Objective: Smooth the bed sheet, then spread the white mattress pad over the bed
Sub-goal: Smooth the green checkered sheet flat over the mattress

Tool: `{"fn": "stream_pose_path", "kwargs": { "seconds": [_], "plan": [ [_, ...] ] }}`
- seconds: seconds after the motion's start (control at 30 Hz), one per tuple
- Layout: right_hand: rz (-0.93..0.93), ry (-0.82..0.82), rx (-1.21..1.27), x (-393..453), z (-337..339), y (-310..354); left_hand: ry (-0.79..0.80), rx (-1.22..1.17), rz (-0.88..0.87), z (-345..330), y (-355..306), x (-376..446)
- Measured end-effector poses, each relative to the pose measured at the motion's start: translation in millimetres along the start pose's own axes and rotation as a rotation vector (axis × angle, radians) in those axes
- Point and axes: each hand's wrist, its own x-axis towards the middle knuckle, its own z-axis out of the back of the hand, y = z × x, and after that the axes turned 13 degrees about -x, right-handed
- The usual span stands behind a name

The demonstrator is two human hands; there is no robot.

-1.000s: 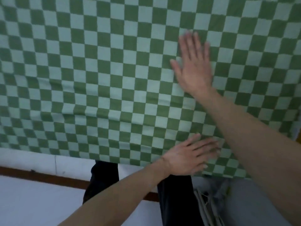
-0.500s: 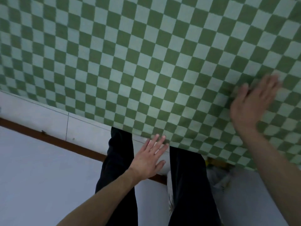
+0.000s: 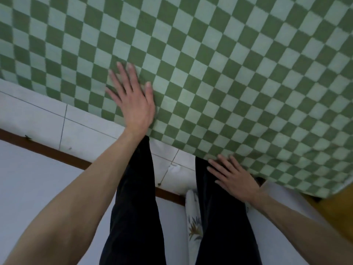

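Sheet-smoothing pass, near edge of bed.

Since half a second ago the left hand (image 3: 133,100) has been brought onto the bed sheet (image 3: 219,77), flat, fingers straight and spread; the right hand (image 3: 234,177) has been drawn back to the hem, fingers straight, gripping nothing. Smoothing judged unfinished; white mattress pad not seen. Sheet's near edge runs upper-left to lower-right; long axis cannot be told.

Green-and-pale checked bed sheet (image 3: 219,73), flat across the bed

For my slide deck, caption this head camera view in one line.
Left hand flat on the green checkered bed sheet; right hand open at its near edge.
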Motion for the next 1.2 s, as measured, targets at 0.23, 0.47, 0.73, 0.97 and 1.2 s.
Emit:
{"fn": "stream_pose_path", "kwargs": {
  "seconds": [0.23, 0.47, 0.73, 0.97, 1.2],
  "plan": [
    [-0.416, -0.250, 0.128, 88.7, 81.1, -137.1, 0.655, 0.075, -1.231, -69.7, -45.2, -124.5],
    [-0.710, -0.217, 0.154, 300.6, 173.4, -230.1, 0.720, -0.240, -1.083, -21.3, -29.8, -149.6],
    [-0.150, -0.218, -0.052, 364.9, 155.5, -19.0, -0.169, -0.331, 0.037, 134.4, 152.6, 52.5],
    [0.094, -0.205, -0.109, 347.7, 154.0, -12.0, -0.162, -0.191, 0.131, 124.1, 227.4, 143.5],
    [-0.963, -0.227, 0.251, 515.2, 263.6, -154.5, -0.342, -0.530, 0.661, 146.7, 311.5, 143.5]
  ]
}}
